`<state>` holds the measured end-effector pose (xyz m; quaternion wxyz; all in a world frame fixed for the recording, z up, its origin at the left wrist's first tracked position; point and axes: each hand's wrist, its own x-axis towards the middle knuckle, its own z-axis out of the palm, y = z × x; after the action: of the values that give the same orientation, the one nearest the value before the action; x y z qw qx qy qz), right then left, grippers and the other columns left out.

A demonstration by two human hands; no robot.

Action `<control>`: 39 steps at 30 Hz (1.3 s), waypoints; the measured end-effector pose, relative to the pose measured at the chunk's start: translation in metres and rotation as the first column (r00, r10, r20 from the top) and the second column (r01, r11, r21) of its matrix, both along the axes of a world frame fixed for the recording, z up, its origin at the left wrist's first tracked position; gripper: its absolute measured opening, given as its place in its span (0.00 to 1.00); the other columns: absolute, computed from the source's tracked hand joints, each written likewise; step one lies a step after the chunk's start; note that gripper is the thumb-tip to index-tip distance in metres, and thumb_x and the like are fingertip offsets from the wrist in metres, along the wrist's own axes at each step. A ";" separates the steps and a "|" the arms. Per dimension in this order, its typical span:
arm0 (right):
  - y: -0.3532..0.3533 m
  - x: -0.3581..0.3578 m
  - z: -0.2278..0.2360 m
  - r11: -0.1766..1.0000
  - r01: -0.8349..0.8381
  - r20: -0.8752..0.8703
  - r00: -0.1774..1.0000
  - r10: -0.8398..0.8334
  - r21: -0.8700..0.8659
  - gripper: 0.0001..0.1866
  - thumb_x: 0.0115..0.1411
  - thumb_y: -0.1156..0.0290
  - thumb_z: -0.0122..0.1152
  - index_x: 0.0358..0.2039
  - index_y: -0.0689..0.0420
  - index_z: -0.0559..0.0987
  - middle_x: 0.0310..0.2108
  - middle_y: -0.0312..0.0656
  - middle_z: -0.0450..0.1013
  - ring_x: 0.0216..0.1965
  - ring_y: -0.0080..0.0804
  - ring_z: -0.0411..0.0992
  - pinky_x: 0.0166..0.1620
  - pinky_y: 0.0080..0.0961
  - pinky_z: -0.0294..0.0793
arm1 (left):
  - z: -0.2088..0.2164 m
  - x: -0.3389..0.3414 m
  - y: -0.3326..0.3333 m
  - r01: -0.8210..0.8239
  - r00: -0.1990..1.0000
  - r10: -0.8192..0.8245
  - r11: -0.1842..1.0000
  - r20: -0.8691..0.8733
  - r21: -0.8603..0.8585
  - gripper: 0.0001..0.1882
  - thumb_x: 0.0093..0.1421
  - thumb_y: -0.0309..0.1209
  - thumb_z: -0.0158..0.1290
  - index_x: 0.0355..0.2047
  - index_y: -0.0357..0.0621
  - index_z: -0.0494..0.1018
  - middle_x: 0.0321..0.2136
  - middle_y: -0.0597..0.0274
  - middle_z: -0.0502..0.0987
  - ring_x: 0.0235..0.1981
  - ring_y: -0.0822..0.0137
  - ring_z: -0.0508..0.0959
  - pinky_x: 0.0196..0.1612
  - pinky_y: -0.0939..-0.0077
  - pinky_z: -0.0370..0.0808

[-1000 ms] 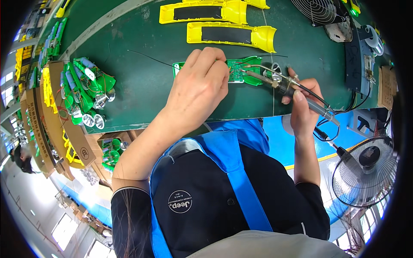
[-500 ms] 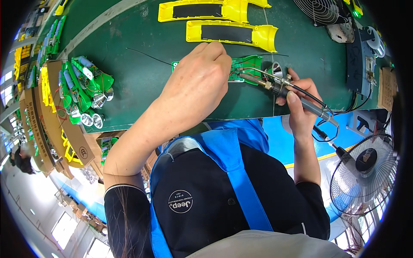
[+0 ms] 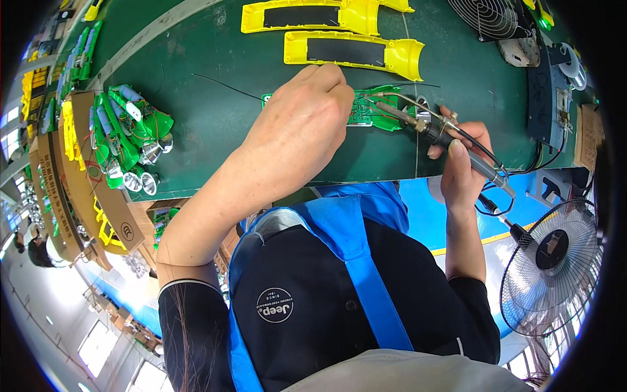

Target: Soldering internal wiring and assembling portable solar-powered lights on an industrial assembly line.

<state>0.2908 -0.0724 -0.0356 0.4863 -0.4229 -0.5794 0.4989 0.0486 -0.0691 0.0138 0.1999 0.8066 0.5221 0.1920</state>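
Nearest, bottom middle of the frame: the person's black shirt [image 3: 300, 274], blue apron strap [image 3: 379, 300] across it.

Up from there, both bare hands at work over the desk [image 3: 222, 150], a dark green top. Left hand [image 3: 304, 114], just above frame centre: fingers bent down over the left part of a green casing [image 3: 385, 121], back of the hand hiding the tips. I cannot tell whether they pinch anything. Right hand [image 3: 460, 153], right of centre: fingers closed round a soldering iron [image 3: 480, 163], thumb along the top, a thin metal tube fixed beside the shaft. The iron points left; its tip is over the circuit board [image 3: 361, 111] in the casing. Contact between them I cannot make out from here.

The casing lies flat on the desk, upper middle of the frame. A silvery reflector [image 3: 423, 108] sits at its right end, partly behind the iron. A thin black wire [image 3: 225, 85] runs out to the upper left.

Right edge, lower: a standing fan [image 3: 552, 261], wire cage. Left on the desk: a heap of green assemblies [image 3: 130, 130] with shiny cups; an open carton [image 3: 108, 196] beside the desk.

Farther up: yellow shells [image 3: 401, 55] with black strips, lying in rows. Upper right: a round metal grille [image 3: 486, 16] and a dark box [image 3: 545, 98].

Far left, lower: another person [image 3: 42, 251], small and partly seen.
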 end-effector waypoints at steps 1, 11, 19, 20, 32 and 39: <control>0.000 0.000 -0.001 1.000 0.001 -0.007 1.000 -0.001 0.004 0.10 0.57 0.67 0.52 0.33 0.60 0.68 0.17 0.37 0.68 0.21 0.23 0.68 0.62 0.51 0.48 | -0.001 0.000 0.000 0.002 1.000 -0.002 1.000 -0.001 -0.003 0.06 0.42 0.17 0.51 0.22 0.36 0.66 0.28 0.56 0.69 0.33 0.54 0.72 0.35 0.66 0.70; -0.002 -0.001 0.005 0.992 0.073 -0.111 0.990 -0.084 -0.105 0.13 0.58 0.65 0.52 0.35 0.62 0.67 0.21 0.42 0.68 0.24 0.26 0.67 0.53 0.38 0.64 | 0.003 -0.001 0.001 0.007 1.000 -0.007 1.000 -0.001 -0.024 0.06 0.42 0.18 0.52 0.22 0.37 0.66 0.29 0.57 0.69 0.34 0.54 0.72 0.36 0.66 0.70; 0.008 0.005 0.005 0.997 0.068 -0.159 0.985 -0.063 0.029 0.17 0.60 0.65 0.51 0.42 0.63 0.62 0.31 0.50 0.70 0.30 0.33 0.69 0.39 0.30 0.69 | 0.012 -0.002 0.017 -0.026 0.999 0.029 0.997 0.037 -0.071 0.06 0.49 0.24 0.55 0.27 0.37 0.71 0.25 0.56 0.73 0.26 0.57 0.75 0.29 0.68 0.71; 0.011 0.001 0.006 0.997 0.067 -0.156 0.986 -0.061 0.034 0.17 0.60 0.65 0.51 0.42 0.63 0.62 0.31 0.50 0.70 0.30 0.33 0.69 0.39 0.30 0.69 | 0.009 0.009 0.023 -0.028 0.999 0.029 0.999 0.038 -0.030 0.06 0.50 0.25 0.55 0.27 0.37 0.71 0.26 0.56 0.74 0.27 0.56 0.75 0.30 0.68 0.71; 0.084 -0.050 0.001 0.737 -0.337 0.360 0.923 0.136 0.586 0.17 0.48 0.83 0.60 0.40 0.61 0.70 0.36 0.49 0.71 0.36 0.38 0.74 0.40 0.28 0.73 | -0.014 -0.029 0.024 -0.172 0.688 0.357 0.926 0.632 -0.336 0.04 0.52 0.21 0.55 0.30 0.35 0.74 0.22 0.68 0.74 0.22 0.83 0.69 0.25 0.88 0.66; 0.061 -0.018 -0.007 0.823 -0.320 0.363 0.919 0.151 0.470 0.15 0.51 0.80 0.59 0.39 0.61 0.69 0.36 0.49 0.70 0.37 0.38 0.72 0.43 0.29 0.71 | -0.012 -0.042 0.019 -0.227 0.833 0.369 0.907 0.411 -0.354 0.03 0.51 0.23 0.54 0.27 0.36 0.74 0.22 0.65 0.73 0.23 0.75 0.71 0.26 0.81 0.68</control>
<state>0.2728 -0.0114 -0.0425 0.4189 -0.2727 -0.8096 0.3077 0.0064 -0.0497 0.0021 0.4033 0.6052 0.6009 0.3317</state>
